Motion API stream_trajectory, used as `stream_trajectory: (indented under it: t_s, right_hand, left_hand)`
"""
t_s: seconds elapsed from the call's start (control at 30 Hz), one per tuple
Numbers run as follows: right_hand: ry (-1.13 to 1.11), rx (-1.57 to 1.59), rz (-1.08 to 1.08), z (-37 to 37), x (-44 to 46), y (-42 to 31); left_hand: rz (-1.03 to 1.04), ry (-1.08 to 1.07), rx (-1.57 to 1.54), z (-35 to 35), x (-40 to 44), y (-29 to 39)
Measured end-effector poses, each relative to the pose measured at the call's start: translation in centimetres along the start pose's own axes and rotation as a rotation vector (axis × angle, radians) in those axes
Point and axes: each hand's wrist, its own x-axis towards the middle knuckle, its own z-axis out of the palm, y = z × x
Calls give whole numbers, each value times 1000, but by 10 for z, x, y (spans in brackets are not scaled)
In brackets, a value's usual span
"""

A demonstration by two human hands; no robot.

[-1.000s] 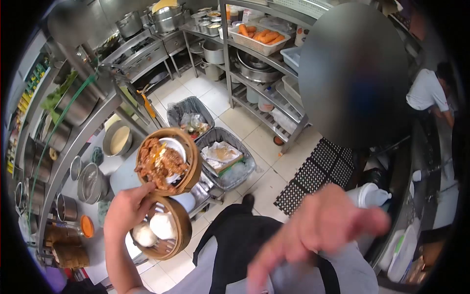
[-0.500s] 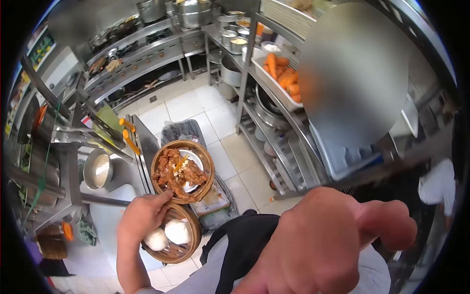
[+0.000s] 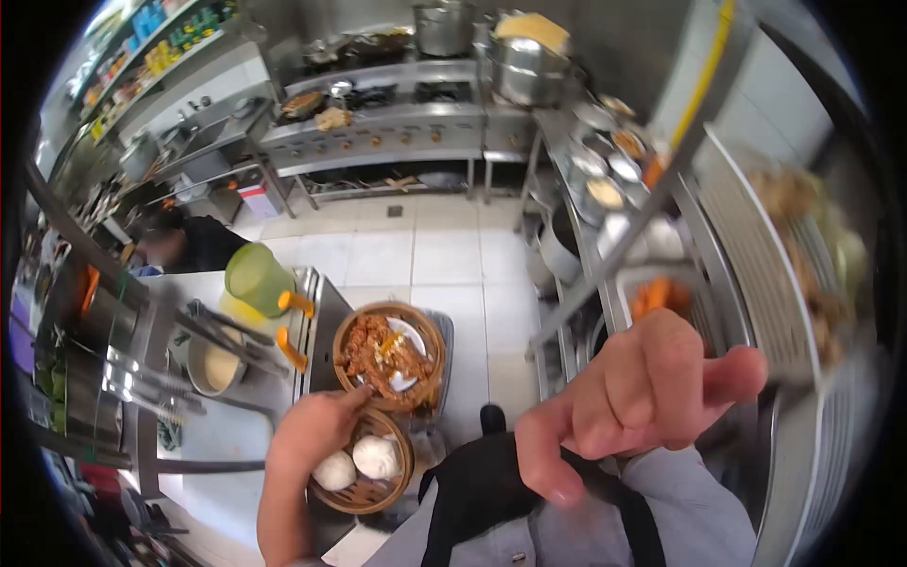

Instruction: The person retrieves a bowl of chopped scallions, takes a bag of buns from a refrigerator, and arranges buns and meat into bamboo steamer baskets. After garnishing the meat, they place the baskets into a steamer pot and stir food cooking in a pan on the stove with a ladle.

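Observation:
A round bamboo steamer (image 3: 437, 364) holds saucy reddish-brown pieces of meat (image 3: 370, 348) and a white dish. Just below it sits a second bamboo steamer (image 3: 404, 477) with two white buns (image 3: 377, 457) on its slatted base. My left hand (image 3: 315, 431) is at the spot where the two rims meet, its fingers closed on the edge of the meat steamer; part of the grip is hidden. Raised close to the camera, my right hand (image 3: 635, 392) holds nothing. Its fingers are loosely bent, with the thumb apart.
On the left stand a steel counter (image 3: 321, 354), a green jug (image 3: 257, 282), orange handles (image 3: 291, 340) and a bowl of pale liquid (image 3: 215, 364). A person (image 3: 203, 243) is beyond. The stove (image 3: 378, 128) lines the back; a rack (image 3: 756, 250) with carrots (image 3: 658, 296) is right.
My view has turned, showing more of the stove and the person at left. My right hand's thumb has come apart from its fingers. My left hand stays at the steamer rims.

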Motion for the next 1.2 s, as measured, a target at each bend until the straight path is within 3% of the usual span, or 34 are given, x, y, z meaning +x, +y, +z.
stream_trajectory:
  t_s: [0.27, 0.3, 0.4, 0.5, 0.6, 0.73, 0.8, 0.87, 0.93, 0.97, 1.03, 1.07, 1.13, 1.17, 1.2]
  right_hand:
    - [-30, -38, 62, -233, 127, -54]
    - [-185, -32, 24, -276, 149, -61]
    - [-34, -129, -28, -349, 184, -97]
    - [-46, -274, -5, -451, 230, -157]
    - [124, -530, -66, -551, 273, -221]
    - [581, -1584, 183, -744, 299, -345]
    - [695, -1760, 251, -854, 315, -423]
    - [769, -2122, 304, -953, 334, -507]
    - [681, -2458, 279, -1062, 348, -590]
    - [672, -2449, 278, -1096, 357, -614]
    - [954, -2542, 432, -1158, 383, -657]
    - [929, -2527, 442, -1195, 389, -672]
    - [1146, -2639, 657, -1243, 402, -704]
    - [1134, -2622, 676, -1259, 406, -711]
    - [1111, -2538, 877, -1253, 419, -713]
  left_hand:
    - [-187, 112, -86, -5, 134, -33]
    - [-211, 122, -76, -8, 155, -38]
    - [-291, 137, -46, -21, 229, -55]
    - [-366, 114, 7, -39, 322, -84]
    - [-380, 133, -17, -67, 423, -118]
    - [-299, 201, -3, -107, 553, -149]
    - [-306, 193, 12, -130, 616, -156]
    - [-290, 192, 27, -155, 672, -159]
    - [-316, 217, 29, -167, 737, -160]
    - [-321, 218, 7, -170, 768, -161]
    - [-318, 247, -4, -175, 832, -164]
    - [-343, 245, -6, -178, 863, -163]
    - [-344, 265, -5, -196, 912, -152]
    - [-358, 251, 6, -201, 941, -150]
    - [-371, 239, 6, -210, 967, -148]
